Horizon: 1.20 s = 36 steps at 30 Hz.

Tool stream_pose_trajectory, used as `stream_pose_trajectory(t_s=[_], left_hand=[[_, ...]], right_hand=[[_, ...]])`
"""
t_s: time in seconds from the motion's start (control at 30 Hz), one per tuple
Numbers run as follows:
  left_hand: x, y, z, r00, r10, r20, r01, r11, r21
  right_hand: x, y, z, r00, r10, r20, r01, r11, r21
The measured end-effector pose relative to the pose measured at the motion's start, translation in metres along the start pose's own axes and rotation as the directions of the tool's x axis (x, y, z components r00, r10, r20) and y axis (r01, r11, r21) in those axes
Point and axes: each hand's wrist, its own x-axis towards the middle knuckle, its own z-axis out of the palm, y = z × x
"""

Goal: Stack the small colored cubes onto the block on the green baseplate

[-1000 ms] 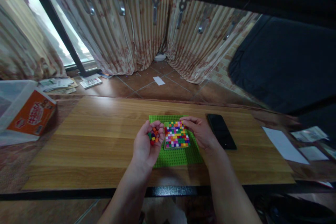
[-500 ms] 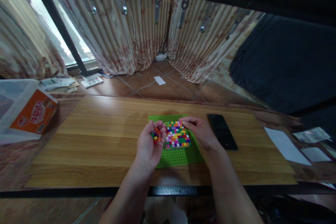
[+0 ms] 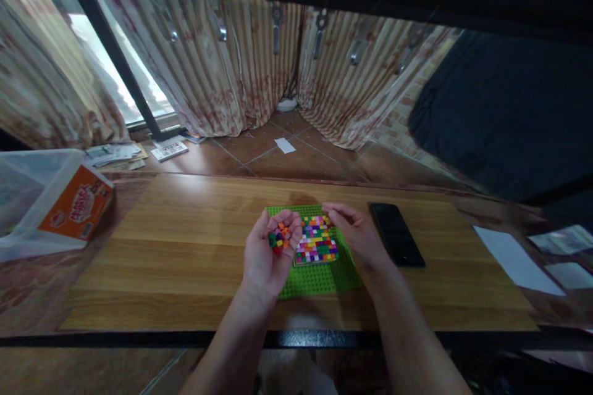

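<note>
My left hand (image 3: pixel 267 256) is cupped palm up, its fingers curled round a small heap of toy bricks (image 3: pixel 281 236) in orange, green, purple, red and yellow. Beside it a block built of many coloured bricks (image 3: pixel 317 241) stands on a green studded baseplate (image 3: pixel 310 284). My right hand (image 3: pixel 354 231) is at the block's far right corner, thumb and forefinger close together. Whether a brick sits between those fingertips is too small to make out. Part of the block's left edge is hidden behind my left fingers.
A black phone (image 3: pixel 397 234) lies right of the baseplate on the wooden tabletop (image 3: pixel 185 253). At the far left stands a clear plastic bin (image 3: pixel 41 197) with an orange label. White paper (image 3: pixel 516 259) lies at the right, and curtains (image 3: pixel 250 74) hang behind.
My right hand has lifted slightly from the block's far corner. My left hand has opened a little, showing more of the loose bricks. The whole view has shifted slightly.
</note>
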Motion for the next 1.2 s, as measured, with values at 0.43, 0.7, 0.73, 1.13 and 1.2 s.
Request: stream_pose_trajectory(t_s=[0.43, 0.7, 0.73, 1.13, 1.2], left_hand=[[-0.009, 0.003, 0.001, 0.972, -0.087, 0.219, 0.083, 0.996, 0.031], [-0.01, 0.002, 0.003, 0.969, -0.103, 0.226, 0.098, 0.995, 0.033], [-0.01, 0.002, 0.003, 0.969, -0.108, 0.222, 0.104, 0.994, 0.03], [-0.004, 0.009, 0.002, 0.997, 0.054, 0.054, -0.048, 0.993, -0.112], [-0.004, 0.009, 0.003, 0.998, 0.05, 0.037, -0.045, 0.992, -0.119]], right_hand=[[-0.03, -0.042, 0.035, 0.913, -0.36, 0.192, 0.408, 0.798, -0.444], [-0.028, -0.037, 0.038, 0.904, -0.369, 0.215, 0.426, 0.746, -0.513], [-0.028, -0.037, 0.037, 0.905, -0.368, 0.213, 0.424, 0.752, -0.504], [-0.011, -0.021, -0.011, 0.965, -0.203, -0.165, 0.141, 0.935, -0.325], [-0.009, -0.013, -0.018, 0.98, -0.148, -0.13, 0.095, 0.932, -0.349]])
